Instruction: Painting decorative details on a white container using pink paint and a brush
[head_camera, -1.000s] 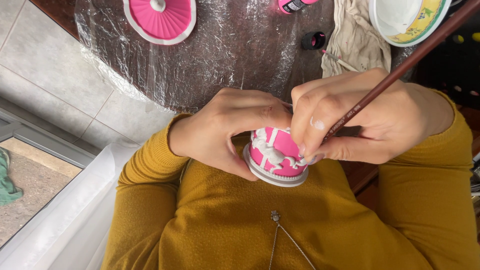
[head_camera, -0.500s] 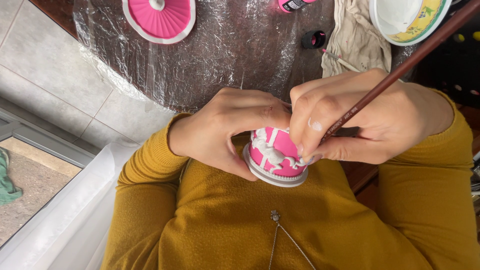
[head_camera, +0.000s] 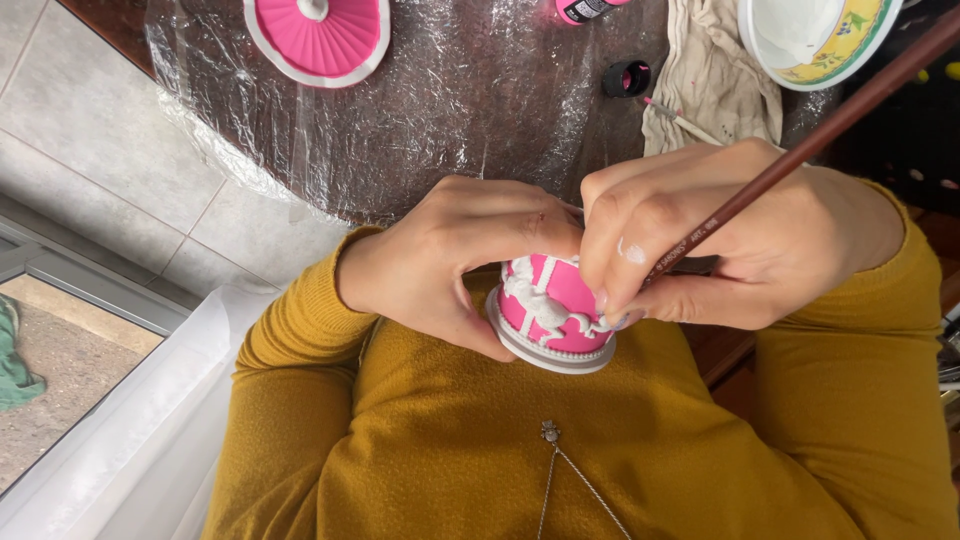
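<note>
Nearest me I see the mustard sweater (head_camera: 450, 450) with a thin pendant chain (head_camera: 560, 460) hanging down the chest. Just beyond it, the left hand (head_camera: 450, 265) is wrapped around the pink and white carousel piece (head_camera: 550, 310), fingers curled over its left and far side, thumb under its white base rim, held just off the chest. The right hand (head_camera: 730, 240) pinches a brown-handled paintbrush (head_camera: 800, 145), handle running up to the far right corner; its tip sits at the white horse relief on the piece's right side, though I can't quite see the bristles behind the fingertips. Farther out, a dark table (head_camera: 110, 20) covered in clear plastic wrap (head_camera: 450, 110). On it: small black cap (head_camera: 626, 77), beige rag (head_camera: 715, 75), a second thin brush (head_camera: 680, 118) lying on the rag. Farthest: pink ribbed disc with white rim (head_camera: 318, 35) left, white and yellow bowl (head_camera: 812, 40) right.
</note>
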